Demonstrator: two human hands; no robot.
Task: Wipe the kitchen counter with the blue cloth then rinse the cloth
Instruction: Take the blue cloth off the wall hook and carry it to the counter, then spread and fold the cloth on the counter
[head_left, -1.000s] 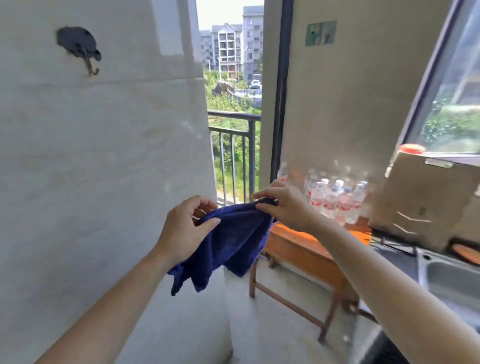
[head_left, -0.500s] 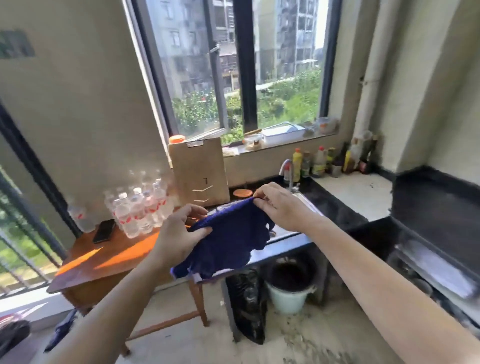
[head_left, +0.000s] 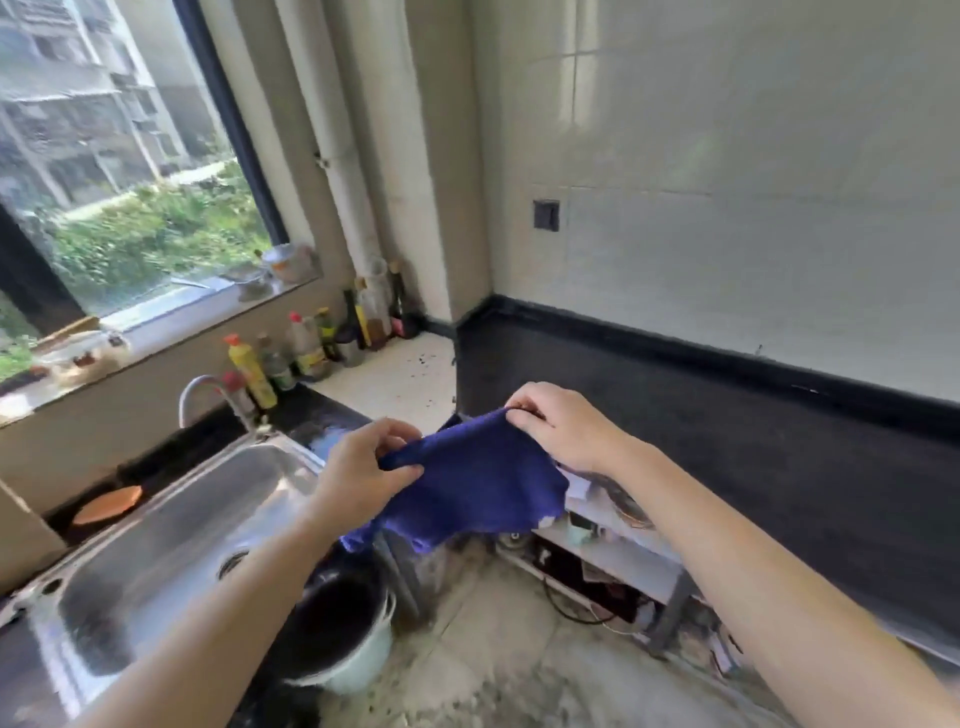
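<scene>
The blue cloth (head_left: 478, 483) hangs stretched in the air between both hands, in front of the counter corner. My left hand (head_left: 363, 470) pinches its left edge between thumb and fingers. My right hand (head_left: 563, 426) grips its upper right corner with curled fingers. Behind the cloth lies the kitchen counter (head_left: 400, 379), pale in the corner and black toward the right (head_left: 779, 467). The steel sink (head_left: 171, 540) with its tap (head_left: 208, 395) sits at the left, below my left forearm.
Several bottles (head_left: 306, 348) crowd the back of the counter under the window sill. An orange lid (head_left: 106, 506) lies left of the sink. A bucket (head_left: 343, 639) stands on the floor below. Open shelves (head_left: 613, 556) run under the right counter.
The view has swung right, from the balcony door past the wooden table to the sink and counter corner. Both hands keep holding the cloth stretched between them.
</scene>
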